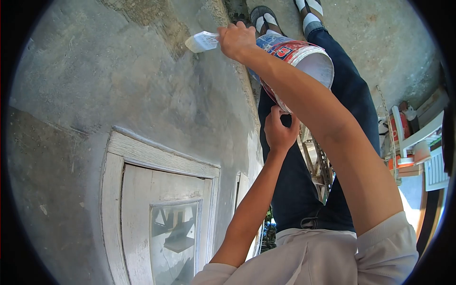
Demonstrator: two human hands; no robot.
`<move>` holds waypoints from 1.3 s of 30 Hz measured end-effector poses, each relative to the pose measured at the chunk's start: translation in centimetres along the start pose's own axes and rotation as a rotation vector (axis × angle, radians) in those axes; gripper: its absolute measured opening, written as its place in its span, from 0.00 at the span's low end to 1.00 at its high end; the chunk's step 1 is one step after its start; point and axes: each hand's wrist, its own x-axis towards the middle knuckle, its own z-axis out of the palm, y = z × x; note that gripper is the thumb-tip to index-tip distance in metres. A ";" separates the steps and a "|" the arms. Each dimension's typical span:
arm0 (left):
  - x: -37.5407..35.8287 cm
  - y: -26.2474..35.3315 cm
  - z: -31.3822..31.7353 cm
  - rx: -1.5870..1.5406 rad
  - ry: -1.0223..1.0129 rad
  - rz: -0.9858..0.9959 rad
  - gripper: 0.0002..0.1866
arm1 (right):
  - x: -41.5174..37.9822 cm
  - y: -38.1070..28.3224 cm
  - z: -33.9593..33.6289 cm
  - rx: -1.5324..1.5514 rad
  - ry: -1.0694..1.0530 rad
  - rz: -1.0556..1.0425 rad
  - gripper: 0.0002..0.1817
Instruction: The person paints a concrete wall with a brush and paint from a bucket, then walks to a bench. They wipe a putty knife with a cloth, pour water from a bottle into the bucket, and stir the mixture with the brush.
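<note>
My right hand (pixel 236 40) is closed round the handle of a wide paintbrush (pixel 205 42). Its pale bristles point left and overlap the grey wall (pixel 161 90). Below and right of that hand is a paint bucket (pixel 284 49) with a red and blue label, tilted so its whitish inside shows. My right forearm crosses in front of part of it. My left hand (pixel 282 132) grips the bucket at the lower edge of its rim, thumb and fingers curled together. The bucket sits over my legs in this view.
A weathered white wooden door frame (pixel 110 178) with a glass pane is set in the wall at lower left. Between my legs shows a metal lattice (pixel 317 164). My sandalled feet (pixel 266 20) are at the top, over concrete floor (pixel 380 42). White plastic furniture (pixel 420 135) and clutter stand at right.
</note>
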 end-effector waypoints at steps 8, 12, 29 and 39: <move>1.5 0.1 4.2 -0.144 -0.006 0.006 0.15 | -0.9 1.4 -3.5 -0.099 -0.002 -0.105 0.16; 0.8 0.2 3.4 -0.172 -0.074 -0.067 0.15 | -3.6 2.2 -4.3 -0.150 0.076 -0.136 0.15; 1.2 1.0 2.5 -0.160 -0.061 -0.003 0.12 | -1.8 0.0 -4.9 0.509 -0.033 0.011 0.27; 1.0 0.4 2.7 -0.154 -0.056 0.007 0.12 | -0.2 1.1 -3.3 0.554 -0.218 0.008 0.27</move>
